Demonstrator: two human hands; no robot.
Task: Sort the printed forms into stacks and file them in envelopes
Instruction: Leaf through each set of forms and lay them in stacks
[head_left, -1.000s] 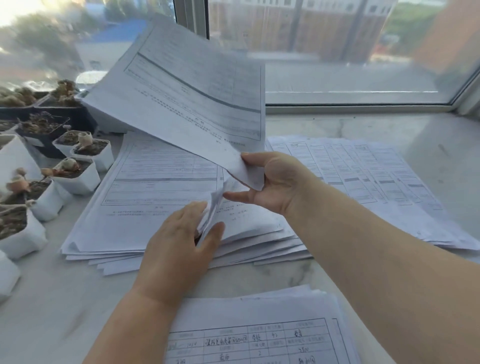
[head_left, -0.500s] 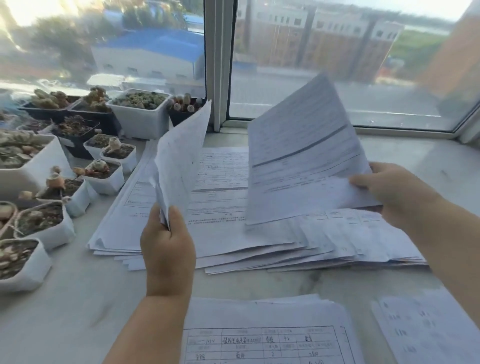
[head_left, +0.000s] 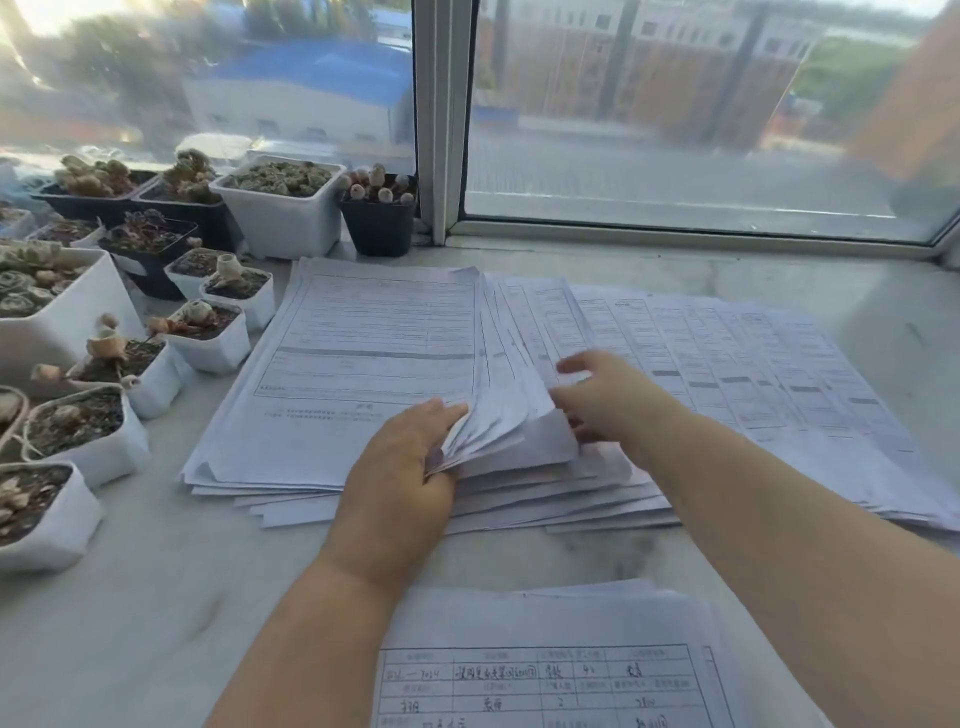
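Note:
A fanned stack of printed forms (head_left: 358, 364) lies on the marble sill in front of me. My left hand (head_left: 410, 467) holds up the lower right corners of several top sheets, thumb under their edges. My right hand (head_left: 608, 395) reaches into the same lifted corner from the right, fingers curled on the sheet edges. A spread of table-printed forms (head_left: 753, 374) lies to the right, partly under my right arm. Another stack with a handwritten table (head_left: 545, 670) sits nearest to me. No envelope is in view.
Several small pots of succulents (head_left: 208, 332) crowd the left side, with larger white (head_left: 280, 208) and dark pots (head_left: 379, 218) at the back by the window frame (head_left: 441, 119). Bare marble sill (head_left: 130, 597) shows at front left and at far right.
Both sheets that my hands held up in the air are back down on the piles. Both hands have come to the stack's lower right corner and lift the sheet edges there.

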